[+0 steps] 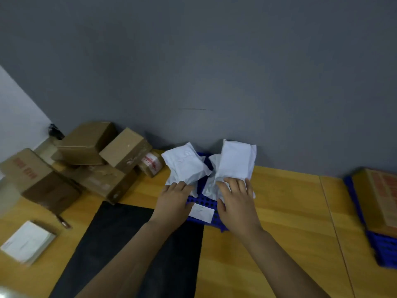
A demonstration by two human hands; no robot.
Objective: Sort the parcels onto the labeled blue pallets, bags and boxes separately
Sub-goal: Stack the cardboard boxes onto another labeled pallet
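Two white bag parcels lie on a blue perforated pallet [204, 203] against the grey wall; a white label [203, 212] is stuck on the pallet's near edge. My left hand [173, 203] touches the near end of the left bag [184, 164] with its fingers slightly bent. My right hand [236, 201] rests with spread fingers on the near end of the right bag [235, 160]. A second blue pallet [382, 248] at the right edge carries a flat cardboard box [378, 198].
Several brown cardboard boxes [86, 160] are piled at the back left of the wooden table [279, 211]. A black mat [120, 244] lies under my left forearm. A white flat parcel [28, 241] sits near the left edge, with a pen [63, 221] beside it.
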